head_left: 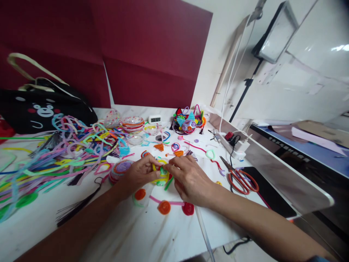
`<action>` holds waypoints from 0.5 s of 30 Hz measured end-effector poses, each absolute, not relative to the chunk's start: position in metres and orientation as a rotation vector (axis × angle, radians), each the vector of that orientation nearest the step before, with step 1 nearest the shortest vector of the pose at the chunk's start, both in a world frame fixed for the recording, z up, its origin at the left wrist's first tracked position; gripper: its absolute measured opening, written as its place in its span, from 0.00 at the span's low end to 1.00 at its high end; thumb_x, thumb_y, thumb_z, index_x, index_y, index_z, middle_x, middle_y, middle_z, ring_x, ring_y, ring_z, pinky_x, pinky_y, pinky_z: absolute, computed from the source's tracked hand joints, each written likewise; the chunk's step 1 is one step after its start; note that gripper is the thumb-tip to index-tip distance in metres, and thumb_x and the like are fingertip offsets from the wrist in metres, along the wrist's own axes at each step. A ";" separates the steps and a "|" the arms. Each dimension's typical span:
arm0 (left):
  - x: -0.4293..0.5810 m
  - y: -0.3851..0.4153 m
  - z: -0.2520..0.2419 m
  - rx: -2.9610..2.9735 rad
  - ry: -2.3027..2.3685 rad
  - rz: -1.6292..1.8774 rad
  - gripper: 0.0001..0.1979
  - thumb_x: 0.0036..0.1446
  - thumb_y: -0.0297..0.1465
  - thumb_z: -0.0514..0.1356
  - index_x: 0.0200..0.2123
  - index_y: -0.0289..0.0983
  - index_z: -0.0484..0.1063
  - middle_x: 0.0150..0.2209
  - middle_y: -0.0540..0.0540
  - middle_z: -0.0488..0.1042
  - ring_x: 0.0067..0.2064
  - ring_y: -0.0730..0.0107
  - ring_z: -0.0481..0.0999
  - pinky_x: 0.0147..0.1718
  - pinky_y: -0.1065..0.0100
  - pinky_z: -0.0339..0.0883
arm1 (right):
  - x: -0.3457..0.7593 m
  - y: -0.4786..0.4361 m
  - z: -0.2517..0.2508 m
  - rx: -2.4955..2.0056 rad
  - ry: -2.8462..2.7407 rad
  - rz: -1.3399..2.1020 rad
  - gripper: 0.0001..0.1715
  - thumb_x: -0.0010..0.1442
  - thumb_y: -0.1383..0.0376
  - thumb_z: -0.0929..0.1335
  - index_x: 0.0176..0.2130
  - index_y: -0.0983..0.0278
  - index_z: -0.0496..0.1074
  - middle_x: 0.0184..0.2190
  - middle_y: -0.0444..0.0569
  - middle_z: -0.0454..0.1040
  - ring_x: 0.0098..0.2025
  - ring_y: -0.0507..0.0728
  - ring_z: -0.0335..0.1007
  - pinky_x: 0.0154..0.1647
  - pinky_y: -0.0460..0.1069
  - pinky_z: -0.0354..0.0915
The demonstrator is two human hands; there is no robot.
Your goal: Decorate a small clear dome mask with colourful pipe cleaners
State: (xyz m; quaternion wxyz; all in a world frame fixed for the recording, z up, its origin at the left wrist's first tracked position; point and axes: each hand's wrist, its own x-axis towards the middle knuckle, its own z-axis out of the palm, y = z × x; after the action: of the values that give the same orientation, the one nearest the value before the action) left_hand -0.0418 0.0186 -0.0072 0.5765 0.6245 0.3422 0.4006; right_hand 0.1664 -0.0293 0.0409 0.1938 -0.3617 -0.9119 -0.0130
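Both my hands meet over the middle of the white table. Thumb and fingers of my left hand [137, 173] are closed on a small yellow-and-green pipe-cleaner piece [160, 178]. My right hand [188, 178] pinches the same piece from the other side, its fingertips partly hiding it. Just below lie an orange pipe-cleaner coil [164, 207] and a red coil [188, 208], with a pink strip between them. Another orange coil [140, 194] sits beside my left wrist. A round piece with a purple coil [122, 166] is left of my left hand.
Loose pipe cleaners [81, 145] pile up at left before a black bag [43, 120]. At the back stand a small clock [155, 119] and finished colourful crafts [188, 125]. Orange-handled scissors [235, 172], a power strip [237, 147] and a flat black object [272, 196] lie right.
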 end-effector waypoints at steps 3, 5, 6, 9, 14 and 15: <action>-0.042 0.018 -0.007 1.465 0.838 0.942 0.14 0.47 0.36 0.68 0.35 0.37 0.69 0.31 0.51 0.71 0.32 0.73 0.71 0.32 0.70 0.65 | 0.167 -0.029 0.039 -1.009 -2.537 -0.020 0.23 0.55 0.73 0.62 0.50 0.68 0.69 0.44 0.57 0.69 0.45 0.61 0.62 0.46 0.56 0.58; -0.041 0.017 -0.006 1.476 0.857 0.953 0.14 0.46 0.36 0.68 0.34 0.37 0.69 0.30 0.51 0.71 0.32 0.72 0.71 0.33 0.69 0.66 | 0.168 -0.029 0.039 -1.005 -2.522 0.012 0.24 0.54 0.73 0.62 0.51 0.67 0.69 0.44 0.57 0.69 0.46 0.61 0.63 0.46 0.56 0.58; -0.041 0.016 -0.005 1.481 0.866 0.957 0.14 0.46 0.36 0.68 0.34 0.37 0.70 0.30 0.51 0.71 0.32 0.72 0.71 0.33 0.69 0.66 | 0.168 -0.029 0.039 -1.001 -2.515 0.034 0.25 0.53 0.74 0.63 0.52 0.67 0.69 0.44 0.56 0.69 0.46 0.61 0.63 0.46 0.56 0.59; -0.040 0.014 -0.003 1.476 0.885 0.969 0.13 0.47 0.35 0.68 0.34 0.37 0.70 0.31 0.51 0.72 0.32 0.72 0.72 0.33 0.69 0.67 | 0.169 -0.029 0.040 -0.990 -2.484 0.129 0.27 0.52 0.75 0.63 0.52 0.66 0.68 0.44 0.55 0.70 0.46 0.60 0.64 0.46 0.55 0.61; -0.040 0.016 -0.004 1.432 0.813 0.945 0.14 0.46 0.35 0.69 0.34 0.37 0.70 0.33 0.49 0.76 0.36 0.69 0.76 0.37 0.65 0.71 | 0.174 -0.028 0.041 -0.994 -2.397 0.260 0.26 0.53 0.77 0.63 0.52 0.68 0.67 0.44 0.55 0.71 0.47 0.59 0.66 0.48 0.54 0.63; -0.039 0.017 -0.005 1.427 0.796 0.942 0.14 0.46 0.35 0.69 0.34 0.37 0.70 0.33 0.49 0.76 0.37 0.68 0.77 0.38 0.65 0.71 | 0.176 -0.027 0.041 -0.995 -2.385 0.267 0.26 0.53 0.77 0.63 0.51 0.68 0.68 0.44 0.55 0.71 0.48 0.59 0.66 0.48 0.54 0.63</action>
State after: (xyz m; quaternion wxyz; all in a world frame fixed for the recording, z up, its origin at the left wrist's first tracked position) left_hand -0.0395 0.0166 -0.0048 0.5873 0.6124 0.3414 0.4043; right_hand 0.1756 -0.0274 0.0411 0.2685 -0.3691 -0.8842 0.0990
